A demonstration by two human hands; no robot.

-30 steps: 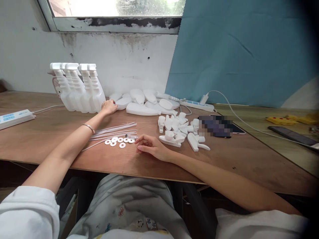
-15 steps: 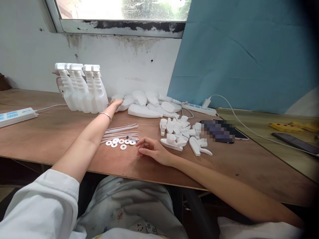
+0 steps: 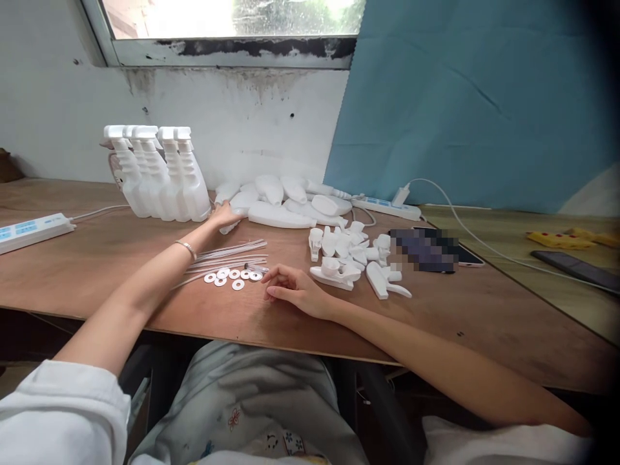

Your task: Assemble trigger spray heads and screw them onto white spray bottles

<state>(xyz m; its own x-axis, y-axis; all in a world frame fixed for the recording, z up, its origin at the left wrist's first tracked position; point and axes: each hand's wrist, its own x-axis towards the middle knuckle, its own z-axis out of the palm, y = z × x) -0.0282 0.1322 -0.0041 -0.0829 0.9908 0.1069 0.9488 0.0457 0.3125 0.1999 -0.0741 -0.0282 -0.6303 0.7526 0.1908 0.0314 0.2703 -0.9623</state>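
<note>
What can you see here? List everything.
Table: one, brown, centre
Spray bottles: about five, white, back left
Loose bottles: pile, white, back centre
Spray heads: several, white, right of centre
Thin tubes: several, white, left of centre
Washers: about seven, white, by the thin tubes
Power strips: two, white-blue, left and back right
Cables: several, white, left and right
Phone: one, dark, far right
Blurred items: count unclear, dark, beside the spray heads
Yellow pieces: at least two, yellow, far right
Window: one, bright, top
Wall: one, white, back
Cloth: one, blue, back right
Sleeves: two, white, lower corners
Left hand: one, bare, at the loose bottles
Right hand: one, bare, by the washers
</note>
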